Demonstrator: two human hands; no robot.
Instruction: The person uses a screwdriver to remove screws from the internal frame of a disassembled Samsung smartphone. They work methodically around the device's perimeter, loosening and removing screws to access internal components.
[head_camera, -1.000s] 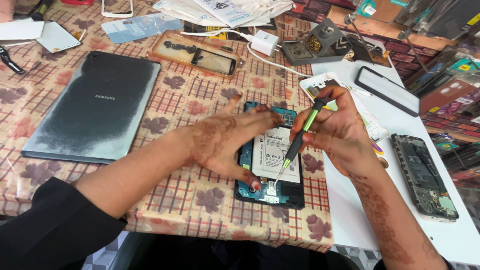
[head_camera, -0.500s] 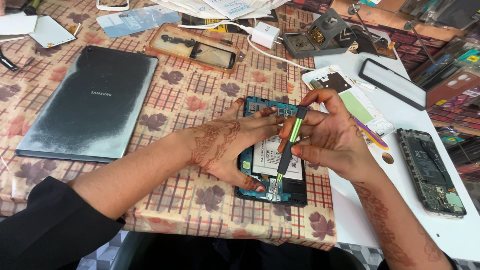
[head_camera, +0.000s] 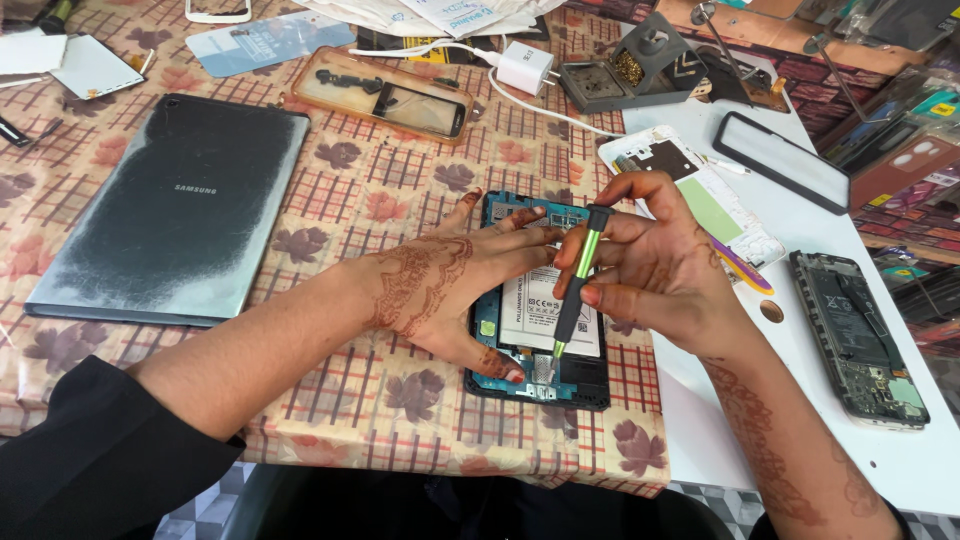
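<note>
An opened phone (head_camera: 540, 375) with a white battery and teal inner frame lies on the patterned tablecloth near the table's front edge. My left hand (head_camera: 440, 285) rests flat on it, fingers spread over its left side and thumb near the bottom edge. My right hand (head_camera: 650, 265) grips a green and black screwdriver (head_camera: 578, 275) held nearly upright, its tip down at the phone's lower end.
A dark grey tablet (head_camera: 175, 215) lies face down at left. A brown phone frame (head_camera: 385, 95), white charger (head_camera: 525, 68) and soldering stand (head_camera: 640, 65) sit at the back. On the white board at right lie another opened phone (head_camera: 860, 335), a black glass panel (head_camera: 785, 160) and a back cover (head_camera: 700, 185).
The view has shifted slightly. My right hand and the screwdriver have moved a little lower along the phone; my left hand stays on the phone.
</note>
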